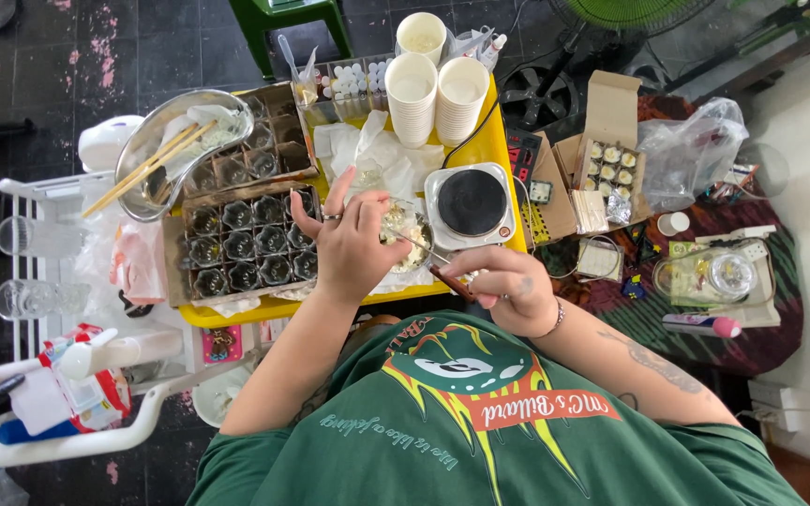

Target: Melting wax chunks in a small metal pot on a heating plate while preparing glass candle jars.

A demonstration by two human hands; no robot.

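Observation:
My left hand (353, 239), with a ring on one finger, grips the near rim of a small metal bowl (412, 251) of pale chopped food on the yellow table (480, 145). My right hand (510, 286) holds a thin utensil with a dark wooden handle (450, 281), its metal end reaching into the bowl. Crumpled white paper (377, 155) lies just beyond the bowl.
A cardboard box of small glass jars (250, 244) sits left of the bowl, a metal tray with chopsticks (166, 150) behind it. A small electric hotplate (471, 204) stands right, stacked paper cups (433, 89) beyond. A carton of filled jars (609, 169) and a plastic bag (691, 150) are farther right.

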